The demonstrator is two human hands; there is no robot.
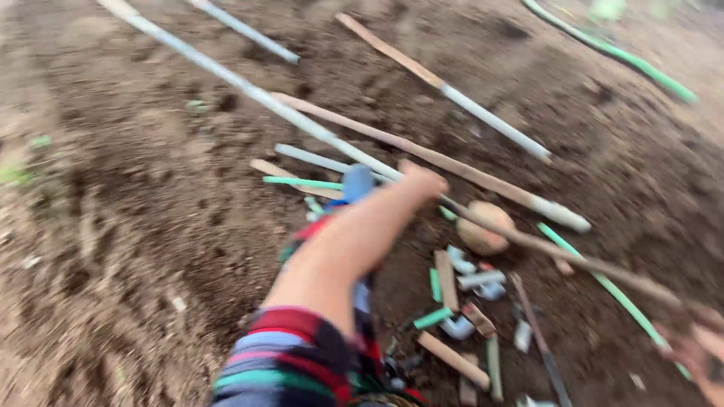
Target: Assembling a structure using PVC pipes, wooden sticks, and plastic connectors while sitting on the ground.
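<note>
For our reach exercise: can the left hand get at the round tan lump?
Probably yes: the left hand is close beside the round tan lump, whose top lies uncovered; blur limits certainty.

The head camera is looking steeply down and forward from standing height, fairly near, over bare soil (pixel 136 226) and scattered pipes (pixel 249 89).

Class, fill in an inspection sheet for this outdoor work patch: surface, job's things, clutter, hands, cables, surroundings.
Surface: loose brown soil.
Job's things: long grey pipe at the left hand's reach; blurred.
Clutter: short pipe offcuts and white elbow fittings, wooden sticks, round brown lump.
Hands: left hand stretched out, grip unclear; right hand at the frame edge, blurred.
Cables: nothing seen; a green hose lies far right.
Surroundings: bare earth only.
</note>
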